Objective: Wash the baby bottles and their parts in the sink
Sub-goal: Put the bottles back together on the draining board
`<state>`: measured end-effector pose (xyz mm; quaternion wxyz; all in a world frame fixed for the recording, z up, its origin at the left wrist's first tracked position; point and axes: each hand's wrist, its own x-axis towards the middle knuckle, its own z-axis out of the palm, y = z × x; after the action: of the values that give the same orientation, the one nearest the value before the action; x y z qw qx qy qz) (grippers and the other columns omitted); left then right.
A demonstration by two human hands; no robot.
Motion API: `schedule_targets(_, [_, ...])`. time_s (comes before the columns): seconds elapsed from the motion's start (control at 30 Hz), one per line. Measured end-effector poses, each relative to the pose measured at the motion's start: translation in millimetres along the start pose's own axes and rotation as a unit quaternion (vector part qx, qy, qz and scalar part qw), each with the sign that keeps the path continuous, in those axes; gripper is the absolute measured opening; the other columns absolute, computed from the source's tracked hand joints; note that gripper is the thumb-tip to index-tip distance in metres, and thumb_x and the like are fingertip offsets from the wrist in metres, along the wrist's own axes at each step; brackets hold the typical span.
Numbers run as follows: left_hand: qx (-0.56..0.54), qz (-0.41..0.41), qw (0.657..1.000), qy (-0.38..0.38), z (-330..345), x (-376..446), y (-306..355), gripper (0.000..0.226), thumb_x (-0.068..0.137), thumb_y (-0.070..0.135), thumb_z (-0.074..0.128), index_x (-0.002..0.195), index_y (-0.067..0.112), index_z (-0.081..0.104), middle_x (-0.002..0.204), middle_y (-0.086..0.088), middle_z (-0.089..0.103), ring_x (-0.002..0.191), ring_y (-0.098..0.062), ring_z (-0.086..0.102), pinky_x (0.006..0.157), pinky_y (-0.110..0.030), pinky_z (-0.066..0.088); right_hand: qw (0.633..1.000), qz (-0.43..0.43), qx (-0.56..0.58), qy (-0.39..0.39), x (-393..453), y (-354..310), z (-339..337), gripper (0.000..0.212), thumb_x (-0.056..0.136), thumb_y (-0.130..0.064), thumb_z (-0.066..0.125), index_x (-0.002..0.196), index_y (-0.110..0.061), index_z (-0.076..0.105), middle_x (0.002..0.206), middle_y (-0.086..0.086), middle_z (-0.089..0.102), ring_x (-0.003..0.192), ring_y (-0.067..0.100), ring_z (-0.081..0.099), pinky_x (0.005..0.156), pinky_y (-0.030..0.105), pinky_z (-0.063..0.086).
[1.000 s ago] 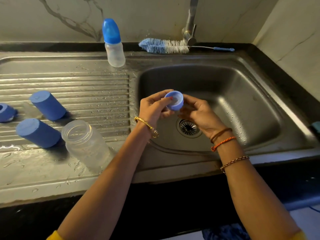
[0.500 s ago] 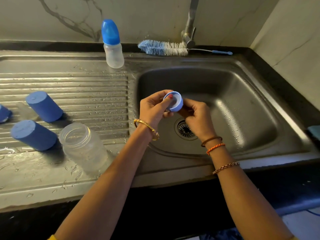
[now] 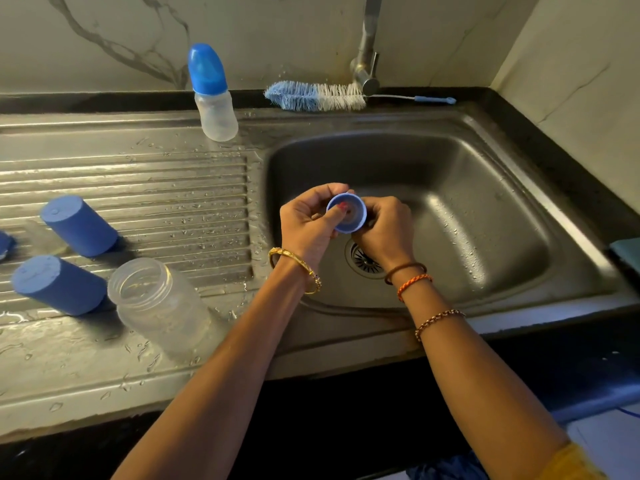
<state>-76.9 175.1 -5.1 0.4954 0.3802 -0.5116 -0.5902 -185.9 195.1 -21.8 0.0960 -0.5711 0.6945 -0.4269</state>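
Over the wet steel sink [image 3: 485, 216], both hands grasp a small blue bottle ring [image 3: 347, 213]: left hand [image 3: 310, 223] with thumb inside, right hand [image 3: 388, 230] curled behind. Light, stiff, likely slippery; best held by the rim.

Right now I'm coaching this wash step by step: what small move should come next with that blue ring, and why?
Probably carry the blue ring under the tap and rinse it. Both the left hand and the right hand hold it over the basin, a left thumb inside it, and no water is visibly running.
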Motion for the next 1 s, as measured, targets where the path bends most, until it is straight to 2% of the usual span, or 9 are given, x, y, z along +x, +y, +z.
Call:
schedule_targets(0.2, [0.011, 0.021, 1.0, 0.009, 4, 0, -1, 0.024, 0.074, -0.015, 0.064, 0.089, 0.004, 0.065, 0.083, -0.002, 0.065, 0.077, -0.009, 0.063, 0.071, -0.022, 0.055, 0.999, 0.0, -0.034, 0.02, 0, 2, -3, 0.026, 0.074, -0.024, 0.076, 0.092, -0.005, 0.072, 0.083, 0.011, 0.072, 0.071, 0.013, 0.057, 0.056, 0.018, 0.036])
schedule_targets(0.3, [0.006, 0.01, 1.0, 0.013, 6, -1, -1, 0.025, 0.075, -0.017, 0.06, 0.087, 0.005, 0.064, 0.078, 0.001, 0.064, 0.066, 0.0, 0.062, 0.06, -0.013, 0.051, 0.999, 0.003, -0.037, 0.024, 0, 1, -4, 0.023, 0.075, -0.023, 0.076, 0.092, -0.007, 0.073, 0.083, 0.01, 0.072, 0.076, 0.022, 0.064, 0.06, 0.025, 0.043])
schedule_targets(0.4, [0.001, 0.003, 1.0, 0.016, 9, -5, -1, 0.026, 0.076, -0.016, 0.059, 0.085, 0.008, 0.063, 0.076, -0.001, 0.063, 0.059, 0.002, 0.061, 0.05, -0.008, 0.043, 0.999, 0.005, -0.032, 0.022, 0, 1, -6, 0.02, 0.075, -0.021, 0.076, 0.09, -0.008, 0.073, 0.083, 0.009, 0.072, 0.077, 0.022, 0.064, 0.061, 0.031, 0.049])
schedule_targets(0.53, [0.003, 0.006, 1.0, 0.022, 7, -4, -4, 0.03, 0.075, -0.015, 0.06, 0.083, 0.013, 0.064, 0.079, 0.0, 0.064, 0.065, -0.002, 0.063, 0.054, -0.011, 0.047, 0.999, 0.006, -0.042, 0.001, 1, 3, -3, 0.023, 0.076, -0.021, 0.076, 0.093, -0.007, 0.072, 0.086, 0.009, 0.072, 0.077, 0.015, 0.061, 0.059, 0.02, 0.039])
schedule_targets(0.67, [0.045, 0.04, 0.996, 0.064, 3, 2, -4, 0.033, 0.071, -0.016, 0.061, 0.08, 0.016, 0.066, 0.079, -0.003, 0.066, 0.067, -0.009, 0.062, 0.055, -0.013, 0.049, 0.997, 0.039, -0.02, -0.056, 4, 7, -3, 0.021, 0.078, -0.017, 0.073, 0.097, -0.01, 0.073, 0.09, 0.008, 0.073, 0.085, 0.02, 0.066, 0.071, 0.033, 0.052])
schedule_targets(0.73, [0.038, 0.045, 0.994, 0.088, 2, 5, -5, 0.035, 0.071, -0.017, 0.06, 0.079, 0.017, 0.066, 0.075, -0.001, 0.066, 0.065, -0.006, 0.063, 0.058, -0.016, 0.052, 0.995, 0.043, -0.001, -0.092, 4, 8, -3, 0.02, 0.077, -0.017, 0.075, 0.096, -0.012, 0.073, 0.089, 0.005, 0.073, 0.084, 0.016, 0.067, 0.071, 0.029, 0.053])
schedule_targets(0.87, [0.044, 0.053, 0.993, 0.096, 1, 2, -7, 0.036, 0.07, -0.017, 0.061, 0.08, 0.017, 0.066, 0.072, 0.005, 0.066, 0.06, 0.002, 0.063, 0.057, -0.014, 0.052, 0.988, 0.055, 0.029, -0.139, 2, 9, -3, 0.017, 0.076, -0.012, 0.075, 0.093, -0.009, 0.073, 0.082, -0.002, 0.07, 0.068, -0.004, 0.058, 0.058, -0.001, 0.04])
schedule_targets(0.93, [0.066, 0.04, 0.996, 0.04, 1, -2, -7, 0.032, 0.072, -0.015, 0.063, 0.09, 0.011, 0.068, 0.077, 0.002, 0.066, 0.062, 0.002, 0.064, 0.059, -0.013, 0.052, 0.993, 0.052, 0.009, -0.109, 1, 10, -7, 0.019, 0.076, -0.014, 0.075, 0.094, -0.007, 0.073, 0.077, -0.005, 0.065, 0.066, -0.001, 0.055, 0.054, -0.001, 0.037])
schedule_targets(1.0, [0.083, -0.003, 0.996, -0.011, 3, -2, -6, 0.032, 0.076, -0.013, 0.062, 0.103, 0.004, 0.066, 0.077, 0.002, 0.064, 0.057, 0.004, 0.061, 0.052, -0.009, 0.047, 0.996, 0.037, -0.015, -0.077, -2, 11, -11, 0.018, 0.077, -0.015, 0.074, 0.094, -0.007, 0.073, 0.079, 0.002, 0.069, 0.07, 0.008, 0.058, 0.055, 0.01, 0.038])
